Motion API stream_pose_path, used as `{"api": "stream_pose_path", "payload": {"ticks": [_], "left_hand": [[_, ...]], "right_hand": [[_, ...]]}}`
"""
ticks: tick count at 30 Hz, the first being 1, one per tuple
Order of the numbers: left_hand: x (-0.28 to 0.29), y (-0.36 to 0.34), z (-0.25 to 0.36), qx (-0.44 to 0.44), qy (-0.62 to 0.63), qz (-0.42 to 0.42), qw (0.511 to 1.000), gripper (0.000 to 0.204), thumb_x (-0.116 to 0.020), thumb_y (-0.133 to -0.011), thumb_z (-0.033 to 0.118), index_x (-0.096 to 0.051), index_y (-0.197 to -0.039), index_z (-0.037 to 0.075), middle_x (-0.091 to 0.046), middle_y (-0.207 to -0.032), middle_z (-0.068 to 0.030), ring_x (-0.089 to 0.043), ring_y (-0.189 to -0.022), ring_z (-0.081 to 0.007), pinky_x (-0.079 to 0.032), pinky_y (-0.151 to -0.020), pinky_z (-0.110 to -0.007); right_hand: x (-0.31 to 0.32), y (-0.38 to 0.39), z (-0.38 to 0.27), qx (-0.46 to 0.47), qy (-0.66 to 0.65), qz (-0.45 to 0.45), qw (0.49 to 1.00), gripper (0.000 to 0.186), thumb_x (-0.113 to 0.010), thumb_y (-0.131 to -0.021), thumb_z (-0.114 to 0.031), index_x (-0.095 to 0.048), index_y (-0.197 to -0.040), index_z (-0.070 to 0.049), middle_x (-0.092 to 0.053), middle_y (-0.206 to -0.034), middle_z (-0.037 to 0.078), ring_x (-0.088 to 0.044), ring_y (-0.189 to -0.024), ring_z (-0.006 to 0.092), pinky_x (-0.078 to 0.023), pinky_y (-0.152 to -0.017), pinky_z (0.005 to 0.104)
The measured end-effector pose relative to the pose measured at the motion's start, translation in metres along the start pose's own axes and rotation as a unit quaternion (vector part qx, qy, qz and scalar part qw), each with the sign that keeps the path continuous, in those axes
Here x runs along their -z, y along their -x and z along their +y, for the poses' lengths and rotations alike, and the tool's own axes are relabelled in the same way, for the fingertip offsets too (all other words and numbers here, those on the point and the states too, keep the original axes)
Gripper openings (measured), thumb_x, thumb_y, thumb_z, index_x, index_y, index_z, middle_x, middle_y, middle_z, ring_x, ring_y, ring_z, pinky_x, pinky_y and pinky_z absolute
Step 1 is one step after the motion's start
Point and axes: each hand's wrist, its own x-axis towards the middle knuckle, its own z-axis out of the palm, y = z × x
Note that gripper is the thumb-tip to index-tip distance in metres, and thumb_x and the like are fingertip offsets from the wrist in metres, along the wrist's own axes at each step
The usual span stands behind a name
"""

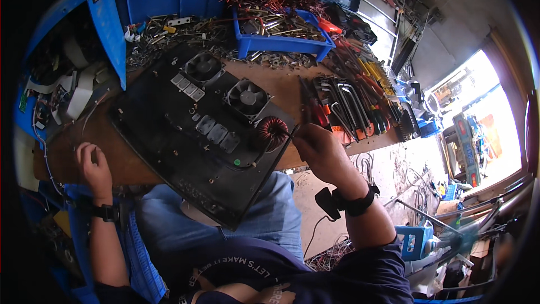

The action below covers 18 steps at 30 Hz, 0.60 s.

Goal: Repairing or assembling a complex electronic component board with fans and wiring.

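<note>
black circuit board (197,135) is laid tilted across the near edge of a wooden workbench (281,81), its lower corner hanging over the person's lap; a copper-wound toroid coil (273,129) sits at the board's right edge; the fingers of the right hand (318,149) are pinched together just beside that coil, closed on something thin and dark whose nature cannot be told; a black strap (351,200) is worn on the right wrist; the left hand (94,166) is rested on the bench's front edge left of the board, fingers curled loosely and nothing seen held in them, though the palm side is hidden; a black band is worn on the left wrist as well; 2 small fans (225,81) are mounted at the board's far end, and a row of grey rectangular blocks (216,132) is seen down its middle; a red-handled screwdriver (316,110) lies on the bench just beyond the right hand; next to it a set of hex keys (343,104) and a row of hand tools with coloured handles (374,87) are spread out; a blue tray (281,42) of metal parts and wires is placed behind the board; loose screws and scrap (169,31) are scattered at the far left; ribbon cables (73,87) are heaped in a blue bin at the left.
</note>
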Motion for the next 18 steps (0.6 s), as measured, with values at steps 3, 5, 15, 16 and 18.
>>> {"api": "stream_pose_path", "payload": {"ticks": [3,5,15,16,18], "left_hand": [[-0.001,0.0,-0.002,-0.006,0.008,-0.001,1.0,0.007,-0.06,-0.086,-0.001,-0.059,-0.093,-0.003,-0.059,-0.104,-0.0158,-0.057,-0.098,-0.0343,-0.046,-0.087,-0.041],[-0.003,0.001,-0.002,-0.003,0.015,-0.004,1.0,0.008,-0.059,-0.087,-0.001,-0.059,-0.094,-0.003,-0.058,-0.105,-0.0159,-0.057,-0.098,-0.0344,-0.045,-0.086,-0.042],[-0.005,0.004,-0.01,0.003,0.021,0.007,1.0,0.007,-0.058,-0.089,0.001,-0.059,-0.095,-0.003,-0.058,-0.106,-0.0159,-0.057,-0.097,-0.0333,-0.046,-0.084,-0.041],[-0.005,0.004,-0.011,0.005,0.023,0.004,1.0,0.007,-0.058,-0.089,0.001,-0.059,-0.095,-0.003,-0.058,-0.106,-0.0159,-0.057,-0.097,-0.0333,-0.046,-0.084,-0.041],[-0.005,0.004,-0.011,0.006,0.027,0.001,1.0,0.007,-0.058,-0.089,0.001,-0.059,-0.095,-0.003,-0.058,-0.106,-0.0159,-0.057,-0.097,-0.0334,-0.046,-0.084,-0.041]], "right_hand": [[-0.002,0.002,-0.002,-0.01,-0.008,-0.002,1.0,0.015,-0.059,-0.09,-0.013,-0.061,-0.094,0.001,-0.065,-0.079,0.018,-0.066,-0.075,0.0333,-0.05,-0.069,0.0386],[-0.005,0.004,-0.003,-0.021,-0.02,-0.003,1.0,0.015,-0.058,-0.091,-0.013,-0.061,-0.093,0.001,-0.064,-0.075,0.017,-0.066,-0.068,0.0301,-0.05,-0.064,0.0376],[-0.017,0.006,-0.008,-0.129,-0.261,-0.102,0.951,0.015,-0.051,-0.098,-0.013,-0.051,-0.095,0.003,-0.062,-0.066,0.01,-0.062,-0.051,0.0175,-0.048,-0.047,0.028],[-0.02,0.006,-0.008,-0.144,-0.294,-0.102,0.939,0.015,-0.05,-0.098,-0.012,-0.051,-0.096,0.003,-0.062,-0.065,0.01,-0.062,-0.051,0.0181,-0.048,-0.047,0.0284],[-0.024,0.006,-0.008,-0.141,-0.31,-0.114,0.933,0.016,-0.05,-0.099,-0.012,-0.05,-0.1,0.003,-0.063,-0.068,0.012,-0.065,-0.053,0.0204,-0.051,-0.049,0.0292]]}}
